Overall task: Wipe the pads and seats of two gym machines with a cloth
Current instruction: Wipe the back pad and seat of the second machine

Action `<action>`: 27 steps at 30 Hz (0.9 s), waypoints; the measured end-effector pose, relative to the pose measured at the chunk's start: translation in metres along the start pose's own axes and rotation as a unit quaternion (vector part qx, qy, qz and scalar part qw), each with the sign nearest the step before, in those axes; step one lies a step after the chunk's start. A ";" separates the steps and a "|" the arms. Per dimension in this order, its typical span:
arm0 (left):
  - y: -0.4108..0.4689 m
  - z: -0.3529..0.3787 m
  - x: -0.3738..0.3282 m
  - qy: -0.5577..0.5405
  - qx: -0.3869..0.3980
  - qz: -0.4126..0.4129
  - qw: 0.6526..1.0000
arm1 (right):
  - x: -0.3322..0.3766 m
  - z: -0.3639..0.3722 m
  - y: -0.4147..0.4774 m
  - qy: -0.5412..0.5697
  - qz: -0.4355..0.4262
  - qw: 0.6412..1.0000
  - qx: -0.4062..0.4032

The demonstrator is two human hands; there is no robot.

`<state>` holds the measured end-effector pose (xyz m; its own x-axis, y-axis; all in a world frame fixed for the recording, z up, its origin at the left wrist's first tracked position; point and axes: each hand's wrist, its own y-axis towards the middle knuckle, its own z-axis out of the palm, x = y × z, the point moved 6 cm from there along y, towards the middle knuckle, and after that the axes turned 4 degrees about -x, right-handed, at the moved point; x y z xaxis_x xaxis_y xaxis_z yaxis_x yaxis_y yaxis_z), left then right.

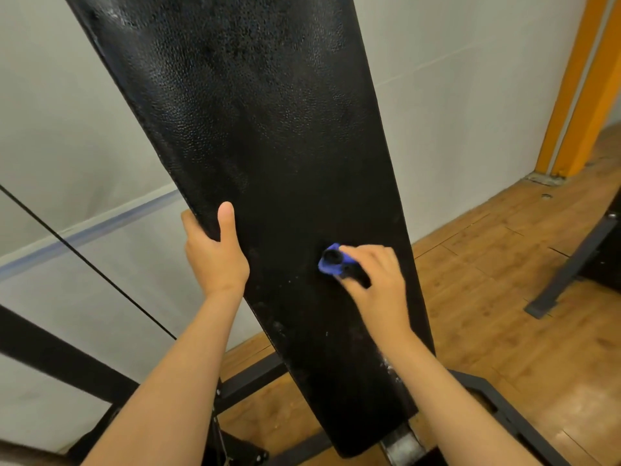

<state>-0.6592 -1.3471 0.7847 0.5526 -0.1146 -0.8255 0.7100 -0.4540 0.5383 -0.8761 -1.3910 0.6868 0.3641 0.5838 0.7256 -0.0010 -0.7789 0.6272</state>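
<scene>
A long black textured bench pad (255, 136) slopes up and away through the middle of the view. My left hand (215, 253) grips its left edge, thumb lying flat on the face and fingers wrapped behind. My right hand (376, 277) holds a bunched blue and black cloth (332, 262) against the lower right part of the pad. Small white specks dot the pad below the cloth.
The black steel frame (248, 381) of the machine runs under the pad on a wooden floor (487, 297). A white wall stands behind, with a thin black cable (87, 264) at left. Another machine's dark leg (571, 264) stands at right, near an orange door frame (581, 95).
</scene>
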 end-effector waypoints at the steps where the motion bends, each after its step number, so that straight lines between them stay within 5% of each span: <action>1: 0.000 0.000 0.000 -0.001 0.001 0.001 1.000 | -0.004 -0.007 0.008 0.004 0.023 0.999 -0.024; 8: 0.003 0.002 0.004 -0.021 0.032 -0.015 0.999 | 0.017 0.003 0.004 0.062 0.125 0.983 -0.118; 18: 0.018 -0.002 0.004 -0.063 0.230 -0.029 0.971 | 0.063 0.066 -0.064 0.052 0.017 0.998 0.045; 27: 0.027 -0.004 0.015 -0.090 0.299 -0.068 0.948 | 0.095 0.049 -0.003 0.128 0.048 0.989 -0.056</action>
<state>-0.6302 -1.3578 0.7869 0.3519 -0.1440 -0.9249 0.3656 -0.8885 0.2774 -0.7958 -1.3444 0.7404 0.1094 0.5592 0.8218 -0.1318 -0.8113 0.5696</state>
